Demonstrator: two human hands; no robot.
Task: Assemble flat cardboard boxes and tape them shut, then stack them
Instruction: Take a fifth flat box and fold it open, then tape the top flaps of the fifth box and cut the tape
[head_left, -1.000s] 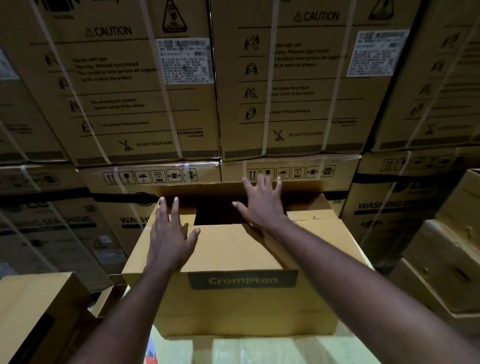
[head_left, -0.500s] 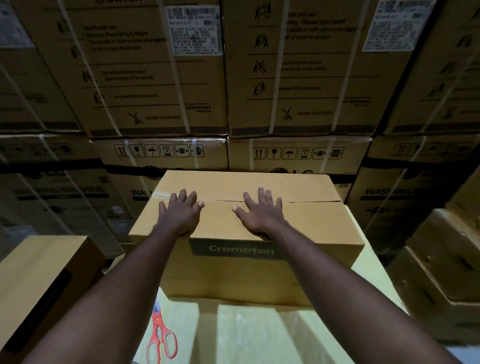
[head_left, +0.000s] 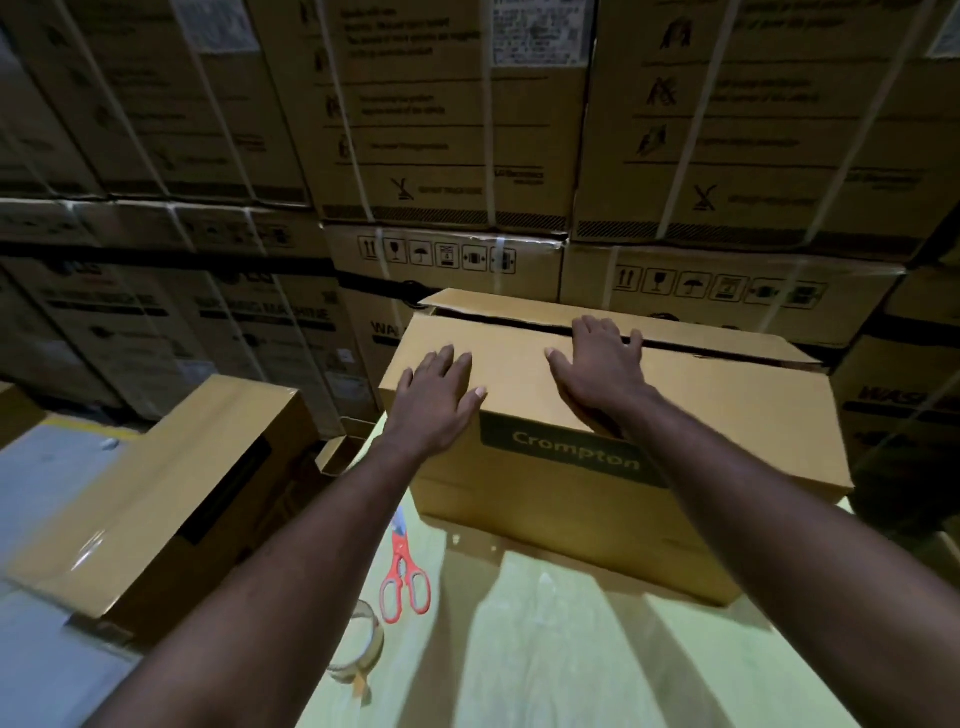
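Since 0.5 s ago the top seam of the Crompton box (head_left: 727, 441) has opened: far flap now sits a bit raised w/ a dark gap along it, and the left hand (head_left: 441, 397) has slid back toward the front edge. Far left, a closed carton (head_left: 156, 493) w/ clear tape shining on its top sits beside the table. Next, on the yellow-green table (head_left: 571, 665), a clear tape roll (head_left: 363, 644) lies at the near left edge, partly behind the left forearm. Orange-handled scissors (head_left: 405, 577) lie just beyond it, blades pointing toward the box's front left corner. Left hand: flat, palm down on the near flap at the box's left corner, fingers straight & close together, thumb out by the front edge. Box stands on the table's far part, green Crompton lbl on its front face. Right hand (head_left: 597, 374): flat on the same flap, fingers spread, tips reaching the gap; can't tell if they hook over the edge. Behind & to the right, strapped appliance cartons (head_left: 441, 130) stand stacked like a wall.
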